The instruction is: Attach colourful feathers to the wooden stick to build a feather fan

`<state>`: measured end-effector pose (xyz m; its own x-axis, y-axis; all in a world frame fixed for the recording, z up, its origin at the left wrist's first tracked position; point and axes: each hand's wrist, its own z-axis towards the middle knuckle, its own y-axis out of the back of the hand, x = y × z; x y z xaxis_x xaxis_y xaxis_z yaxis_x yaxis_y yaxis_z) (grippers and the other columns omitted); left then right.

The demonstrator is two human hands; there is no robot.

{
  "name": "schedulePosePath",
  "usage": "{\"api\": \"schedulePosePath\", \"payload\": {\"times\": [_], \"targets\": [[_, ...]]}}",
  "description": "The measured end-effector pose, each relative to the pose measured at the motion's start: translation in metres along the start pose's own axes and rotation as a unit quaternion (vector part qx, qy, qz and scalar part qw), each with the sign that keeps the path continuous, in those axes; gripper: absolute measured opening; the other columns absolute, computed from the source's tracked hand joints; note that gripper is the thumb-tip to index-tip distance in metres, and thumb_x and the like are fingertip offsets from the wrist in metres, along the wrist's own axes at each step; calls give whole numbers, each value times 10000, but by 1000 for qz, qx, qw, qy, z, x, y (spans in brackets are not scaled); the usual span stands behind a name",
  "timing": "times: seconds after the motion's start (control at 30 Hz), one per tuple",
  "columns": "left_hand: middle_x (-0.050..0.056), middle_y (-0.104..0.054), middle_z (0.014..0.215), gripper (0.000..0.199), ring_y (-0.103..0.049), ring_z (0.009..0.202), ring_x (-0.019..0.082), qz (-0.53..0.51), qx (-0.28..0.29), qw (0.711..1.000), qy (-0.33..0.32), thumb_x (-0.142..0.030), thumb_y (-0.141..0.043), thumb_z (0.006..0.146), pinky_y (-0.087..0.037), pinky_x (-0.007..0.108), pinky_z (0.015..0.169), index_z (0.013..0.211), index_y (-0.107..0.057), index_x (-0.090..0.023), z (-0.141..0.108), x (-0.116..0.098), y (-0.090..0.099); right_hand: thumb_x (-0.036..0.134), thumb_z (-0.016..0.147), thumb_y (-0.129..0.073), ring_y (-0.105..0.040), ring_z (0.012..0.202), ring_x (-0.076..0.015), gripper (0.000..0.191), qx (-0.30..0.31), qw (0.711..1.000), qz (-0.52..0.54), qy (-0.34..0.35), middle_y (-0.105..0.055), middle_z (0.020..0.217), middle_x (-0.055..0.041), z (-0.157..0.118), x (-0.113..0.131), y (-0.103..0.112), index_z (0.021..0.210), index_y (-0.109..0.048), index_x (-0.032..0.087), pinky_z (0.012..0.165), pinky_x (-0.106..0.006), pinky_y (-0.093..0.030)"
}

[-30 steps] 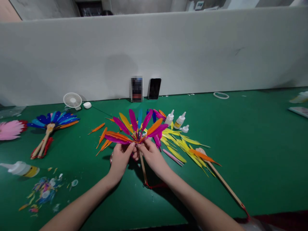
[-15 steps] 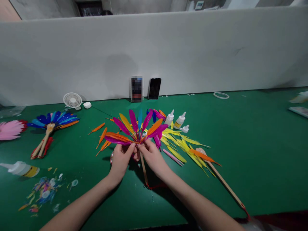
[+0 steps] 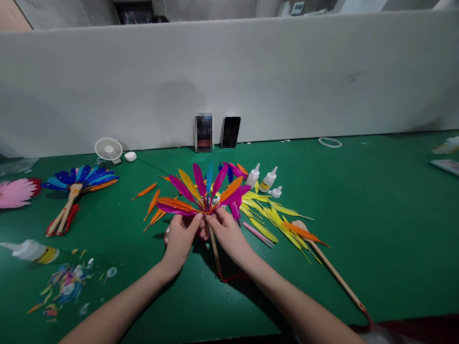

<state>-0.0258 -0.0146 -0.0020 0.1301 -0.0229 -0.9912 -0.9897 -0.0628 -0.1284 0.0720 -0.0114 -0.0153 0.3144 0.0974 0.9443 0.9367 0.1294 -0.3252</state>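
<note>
A feather fan (image 3: pixel 199 180) in magenta, orange, yellow and blue is held upright between both hands above the table. Its wooden handle (image 3: pixel 215 249) slants down below my fingers, with a red cord at the end. My left hand (image 3: pixel 182 236) is closed, thumb and fingers pinching the base of the feathers on the left side. On the other side my right hand (image 3: pixel 226 230) pinches the same base, its fingertips close to those of the left. The fingers cover where the quills meet the handle.
Yellow feathers (image 3: pixel 283 224) and a wooden stick (image 3: pixel 337 272) with one orange feather lie right. Glue bottles (image 3: pixel 267 180) stand behind. Leftward are a blue feather fan (image 3: pixel 77 179), a lying glue bottle (image 3: pixel 34 252) and scraps (image 3: pixel 66 284). Two phones (image 3: pixel 230 132) lean on the white partition (image 3: pixel 229 71).
</note>
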Motion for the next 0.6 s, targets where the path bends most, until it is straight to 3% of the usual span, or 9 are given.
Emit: {"api": "schedulePosePath", "payload": {"times": [0.13, 0.27, 0.37, 0.5, 0.6], "targets": [[-68, -508, 432, 254, -471, 362, 72, -6, 4, 1000, 6, -335, -639, 612, -401, 210, 397, 580, -447, -172, 1, 2, 2, 298, 695, -517, -497, 430, -88, 107, 15, 1000, 11, -1, -496, 515, 79, -1, 0, -1, 705, -456, 210, 478, -245, -431], [-66, -532, 458, 276, -466, 364, 67, -11, -33, 999, 12, -347, -663, 577, -389, 205, 385, 617, -460, -165, 4, 2, 3, 219, 677, -499, -514, 481, -91, 44, 40, 999, 25, -11, -520, 555, 69, -1, 1, 0, 709, -471, 208, 523, -243, -439], [-59, -550, 470, 292, -489, 393, 75, -8, -51, 998, 27, -331, -690, 526, -412, 213, 415, 628, -477, -159, 6, -1, 2, 172, 646, -500, -510, 490, -87, 98, 52, 998, 37, -21, -535, 567, 67, -1, 1, 2, 738, -489, 205, 537, -236, -434], [-22, -623, 588, 331, -587, 539, 117, -11, -68, 997, 37, -276, -721, 472, -474, 246, 541, 693, -502, -161, 6, -2, 1, 154, 621, -531, -529, 533, -89, 140, 53, 997, 52, -7, -548, 601, 65, 0, 3, 3, 745, -502, 210, 567, -229, -436], [18, -667, 751, 382, -634, 718, 158, -33, -46, 998, 25, -260, -723, 481, -494, 282, 660, 779, -501, -174, 6, 1, 2, 157, 596, -591, -561, 612, -105, 199, 50, 997, 60, 10, -583, 698, 50, 2, 3, 4, 768, -512, 220, 583, -230, -448]]}}
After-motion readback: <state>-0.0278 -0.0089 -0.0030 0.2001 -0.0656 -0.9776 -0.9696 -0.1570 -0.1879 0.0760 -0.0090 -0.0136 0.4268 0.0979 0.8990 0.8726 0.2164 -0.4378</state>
